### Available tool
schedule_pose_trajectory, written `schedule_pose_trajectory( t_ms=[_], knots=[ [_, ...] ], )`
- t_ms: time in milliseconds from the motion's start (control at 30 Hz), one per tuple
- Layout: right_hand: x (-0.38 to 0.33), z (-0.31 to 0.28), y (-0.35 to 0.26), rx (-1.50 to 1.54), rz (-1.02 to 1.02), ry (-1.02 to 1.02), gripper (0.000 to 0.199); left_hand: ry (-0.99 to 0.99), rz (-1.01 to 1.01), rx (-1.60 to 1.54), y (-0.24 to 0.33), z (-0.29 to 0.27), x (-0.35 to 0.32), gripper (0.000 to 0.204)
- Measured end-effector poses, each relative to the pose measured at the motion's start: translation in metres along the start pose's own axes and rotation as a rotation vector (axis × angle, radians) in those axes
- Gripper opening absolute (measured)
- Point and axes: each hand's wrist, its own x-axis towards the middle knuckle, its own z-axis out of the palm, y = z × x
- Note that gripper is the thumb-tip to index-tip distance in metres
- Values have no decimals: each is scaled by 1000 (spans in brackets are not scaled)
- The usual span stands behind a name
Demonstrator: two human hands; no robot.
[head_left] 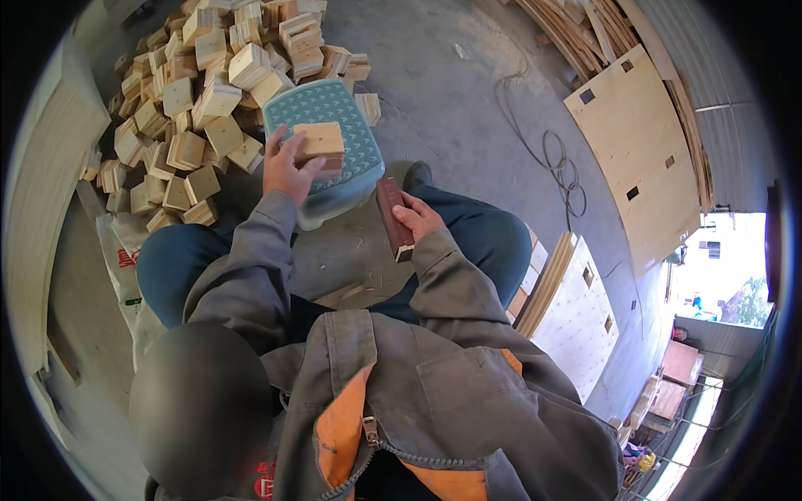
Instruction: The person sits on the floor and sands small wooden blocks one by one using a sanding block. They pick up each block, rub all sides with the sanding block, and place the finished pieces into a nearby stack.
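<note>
On a blue-green plastic stool (359, 138) in front of me sits a short stack of square plywood pieces (322, 140), with small dark dots on the top one. My left hand (288, 165) grips the stack from its left side, fingers along the far edge and thumb at the near side. My right hand (419, 219) is closed around a sanding block (391, 219), a reddish-brown oblong with pale wood at its near end. It is held above my right thigh, apart from the stool and the stack.
A large heap of plywood blocks (180, 96) lies beyond and left of the stool. Plywood sheets with square holes (639, 154) lean at the right, with more panels (568, 321) beside my right knee. A dark cable (551, 159) loops across the concrete floor.
</note>
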Motion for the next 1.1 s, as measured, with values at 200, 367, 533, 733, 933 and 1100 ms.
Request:
schedule_pose_trajectory(
  t_ms=[200, 367, 533, 733, 933, 1100],
  knots=[
    [4, 4, -8, -12, 3, 24, 58, 57, -66, -124, 0, 8, 20, 53],
    [8, 5, -10, -46, -6, -1, 59, 80, 39, -105, -4, 12, 34, 63],
    [17, 5, -5, -6, -31, -15, 61, -43, 80, 37, 20, 4, 34, 97],
    [19, 11, -5, -7, -47, -37, 60, -151, -15, 149, 23, -5, 34, 114],
    [18, 11, -10, 10, -60, 10, 60, -148, -159, -46, 4, 1, 27, 94],
    [17, 12, -10, 46, -67, 17, 59, -529, -486, -305, -1, -14, 30, 89]
  ],
)
